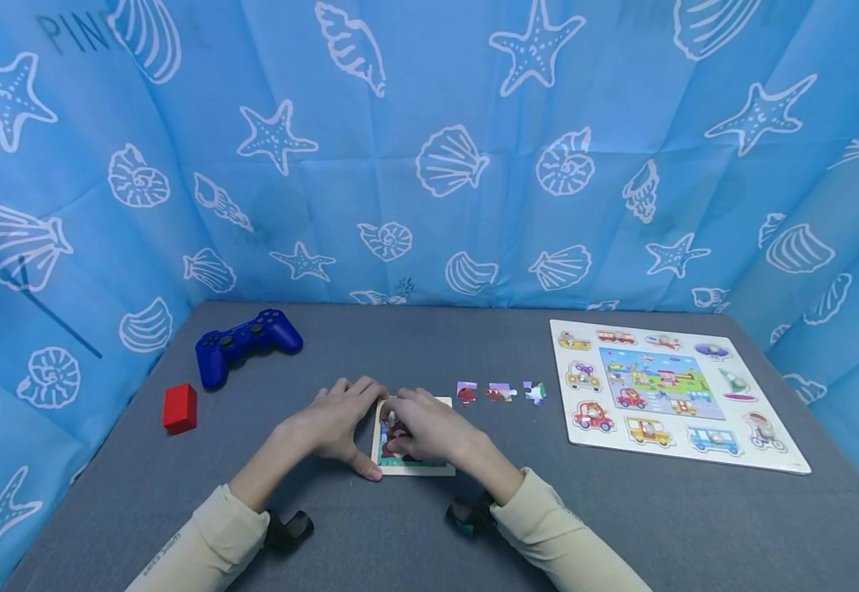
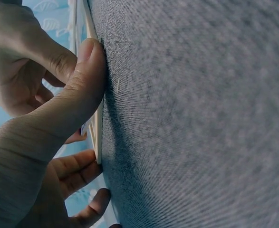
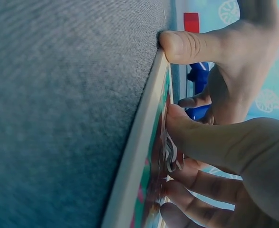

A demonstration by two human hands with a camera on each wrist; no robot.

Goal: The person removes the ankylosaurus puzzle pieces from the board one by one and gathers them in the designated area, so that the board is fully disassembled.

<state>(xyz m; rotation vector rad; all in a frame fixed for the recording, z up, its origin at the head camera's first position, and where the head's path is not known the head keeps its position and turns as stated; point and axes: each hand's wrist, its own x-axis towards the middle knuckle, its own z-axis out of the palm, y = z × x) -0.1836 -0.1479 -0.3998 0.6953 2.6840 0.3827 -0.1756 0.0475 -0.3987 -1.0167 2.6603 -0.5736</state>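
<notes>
A small wooden jigsaw tray [image 1: 417, 471] with a pale rim and a colourful picture lies on the grey table before me. My left hand [image 1: 336, 419] holds its left side, thumb at the near corner and fingers at the far edge. Over the picture, my right hand [image 1: 436, 427] pinches a jigsaw piece [image 3: 171, 151] between thumb and fingers; the piece tilts up from the tray in the right wrist view. That hand hides much of the picture from the head view. Loose jigsaw pieces [image 1: 501, 392] lie in a row right of the tray.
A large white vehicle puzzle board [image 1: 684, 456] lies at the right. To the left are a blue game controller [image 1: 247, 345] and a red block [image 1: 180, 409]. A blue seashell-print curtain [image 1: 429, 230] surrounds the table's back and sides.
</notes>
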